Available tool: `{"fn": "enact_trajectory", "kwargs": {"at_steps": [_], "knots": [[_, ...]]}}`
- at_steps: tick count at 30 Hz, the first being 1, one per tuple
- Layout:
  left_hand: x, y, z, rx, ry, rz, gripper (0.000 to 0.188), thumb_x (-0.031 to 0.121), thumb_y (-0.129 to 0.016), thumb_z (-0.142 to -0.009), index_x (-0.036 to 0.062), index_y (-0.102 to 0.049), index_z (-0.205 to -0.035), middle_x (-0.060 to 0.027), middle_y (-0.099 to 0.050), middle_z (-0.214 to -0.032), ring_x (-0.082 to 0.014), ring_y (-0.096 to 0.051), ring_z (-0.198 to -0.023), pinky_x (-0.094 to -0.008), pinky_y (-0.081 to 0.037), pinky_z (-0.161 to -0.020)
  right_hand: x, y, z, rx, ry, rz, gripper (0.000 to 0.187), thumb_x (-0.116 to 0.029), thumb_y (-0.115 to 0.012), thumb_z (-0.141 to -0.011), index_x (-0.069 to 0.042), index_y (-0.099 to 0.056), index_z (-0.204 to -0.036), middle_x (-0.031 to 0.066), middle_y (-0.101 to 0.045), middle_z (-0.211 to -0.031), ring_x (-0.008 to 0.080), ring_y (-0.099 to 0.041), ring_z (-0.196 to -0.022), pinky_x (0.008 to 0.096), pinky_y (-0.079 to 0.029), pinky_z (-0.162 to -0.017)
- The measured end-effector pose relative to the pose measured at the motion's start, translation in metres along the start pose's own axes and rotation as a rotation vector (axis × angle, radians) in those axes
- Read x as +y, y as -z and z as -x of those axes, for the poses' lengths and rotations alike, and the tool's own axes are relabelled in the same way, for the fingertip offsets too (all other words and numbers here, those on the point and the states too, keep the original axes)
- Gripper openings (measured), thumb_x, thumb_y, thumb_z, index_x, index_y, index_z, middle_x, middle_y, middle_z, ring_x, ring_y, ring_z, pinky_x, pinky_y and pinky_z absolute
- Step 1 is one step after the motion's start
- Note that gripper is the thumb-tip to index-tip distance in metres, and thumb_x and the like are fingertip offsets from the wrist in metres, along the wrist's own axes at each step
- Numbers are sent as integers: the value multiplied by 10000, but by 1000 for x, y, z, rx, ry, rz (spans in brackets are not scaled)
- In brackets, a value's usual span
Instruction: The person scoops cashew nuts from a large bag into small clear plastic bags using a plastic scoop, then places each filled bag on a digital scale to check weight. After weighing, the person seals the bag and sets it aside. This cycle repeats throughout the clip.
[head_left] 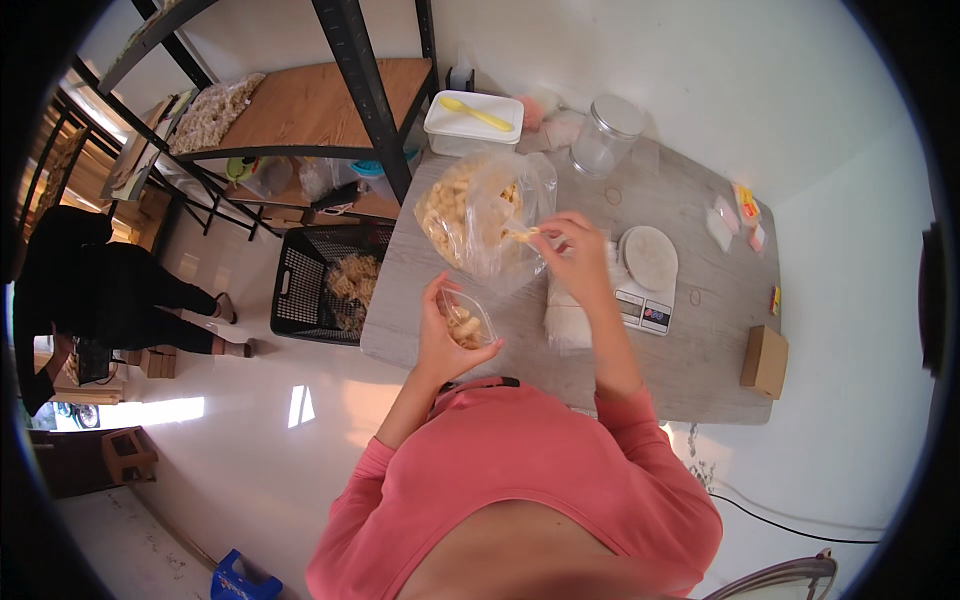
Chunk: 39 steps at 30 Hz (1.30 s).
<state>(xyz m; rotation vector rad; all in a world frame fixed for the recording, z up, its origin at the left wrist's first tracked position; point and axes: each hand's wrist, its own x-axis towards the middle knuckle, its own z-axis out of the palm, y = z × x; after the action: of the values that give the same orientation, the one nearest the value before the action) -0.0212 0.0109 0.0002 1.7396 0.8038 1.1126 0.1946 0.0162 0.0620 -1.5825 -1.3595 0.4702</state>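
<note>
My left hand (444, 338) is wrapped round a small clear plastic pouch (478, 310), its mouth spread wide and some pale curled snack pieces at its bottom. A large clear plastic bag (462, 215), well filled with the same yellowish snacks, stands on the table in front of me. At that bag's right side, my right hand (577, 250) pinches a pale snack piece (522, 235) between thumb and fingers. Close by the right forearm is a white kitchen scale (648, 275) with a round plate. A stack of clear plastic bags (567, 318) lies partly hidden under that forearm.
A lidded white tub (468, 138) with a yellow spoon (476, 114) and a clear jar (606, 138) stand at the table's back. A small cardboard box (764, 362) sits at the right edge. Left of the table are a black crate (300, 295), shelving (330, 100) and another person (120, 290).
</note>
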Motion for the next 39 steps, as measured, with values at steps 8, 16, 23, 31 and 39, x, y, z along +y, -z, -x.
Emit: {"fn": "enact_trajectory", "kwargs": {"at_steps": [8, 16, 23, 31, 39], "knots": [[14, -1, -4, 31, -19, -53, 1070, 194, -847, -489, 16, -199, -1322, -123, -370, -1119, -211, -386, -1001, -335, -344, -872, 18, -41, -15, 87, 123, 290, 182, -167, -611, -819, -23, -631, -928, 103, -607, -913, 182, -590, -777, 300, -466, -677], [29, -26, -16, -23, -101, -270, 1071, 286, -848, -466, -11, -247, -1301, -142, -457, -1124, -300, -451, -1012, -394, -353, -886, -32, 1, 71, -187, 95, -153, 290, -84, -623, -805, 3, -566, -1076, 100, -652, -857, 170, -626, -834, 291, -491, -720], [39, -42, -21, -325, 184, 273, 780, 234, -832, -601, 12, -410, -1219, -144, -546, -1111, -211, -554, -977, -323, -459, -801, -12, 32, 87, -74, -166, -352, 369, -49, -623, -803, -1, -512, -1151, 89, -668, -865, 141, -643, -792, 270, -513, -742], [34, -64, -27, -770, 314, 97, 639, 137, -793, -668, 35, -465, -1206, -95, -581, -1069, -140, -574, -917, -287, -485, -772, 9, 77, 100, -193, -242, -305, 349, -38, -624, -791, -16, -531, -1126, 48, -645, -829, 93, -608, -742, 229, -482, -656], [33, -52, -17, -492, 173, 13, 750, 96, -718, -719, 75, -305, -1345, -88, -479, -1258, -198, -511, -1080, -322, -412, -880, 104, 177, 83, 512, -297, -312, 320, -36, -629, -809, 6, -517, -1106, 67, -601, -929, 123, -603, -743, 241, -515, -632]]}}
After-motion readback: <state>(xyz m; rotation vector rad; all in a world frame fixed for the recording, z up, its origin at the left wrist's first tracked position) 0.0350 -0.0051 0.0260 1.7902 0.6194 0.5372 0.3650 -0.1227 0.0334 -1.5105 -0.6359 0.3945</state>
